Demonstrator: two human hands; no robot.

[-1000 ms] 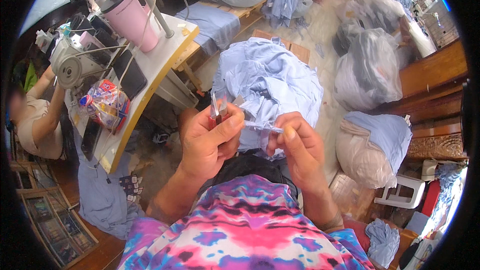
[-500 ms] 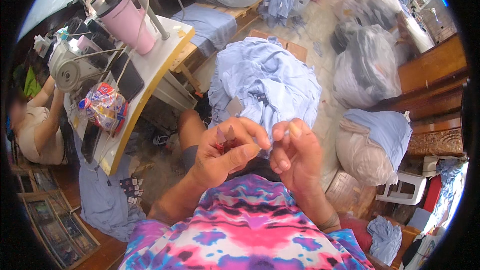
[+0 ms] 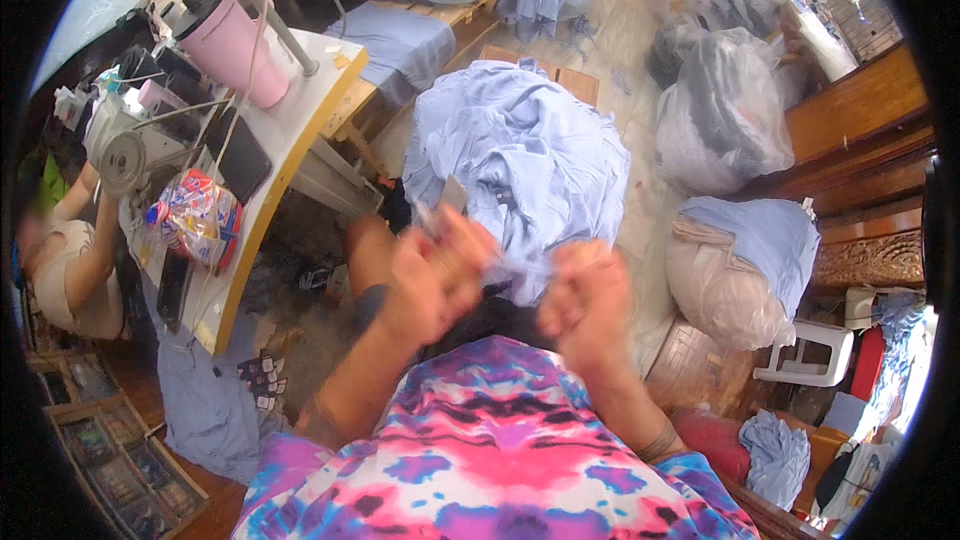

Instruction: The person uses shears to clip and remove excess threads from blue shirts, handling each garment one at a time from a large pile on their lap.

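Observation:
My left hand (image 3: 432, 280) is blurred with motion and closed around a small metal tool, likely thread snips, whose tips stick up above the fingers. My right hand (image 3: 588, 302) is curled and pinches a fold of the light blue garment (image 3: 520, 145) that is heaped on my lap in front of me. The two hands are close together at the near edge of the cloth pile. Below them is my pink, blue and purple tie-dye shirt (image 3: 500, 460).
A white work table (image 3: 290, 140) at the left carries a pink tumbler (image 3: 232, 45), a sewing machine (image 3: 125, 140) and a snack bag (image 3: 195, 220). Another person (image 3: 60, 270) sits at far left. Clear plastic bags of cloth (image 3: 725, 120) and a stuffed sack (image 3: 745, 270) stand at right.
Both hands have pulled back toward my chest and blur with motion; the left hand dropped lower and the cloth edge came with the right hand.

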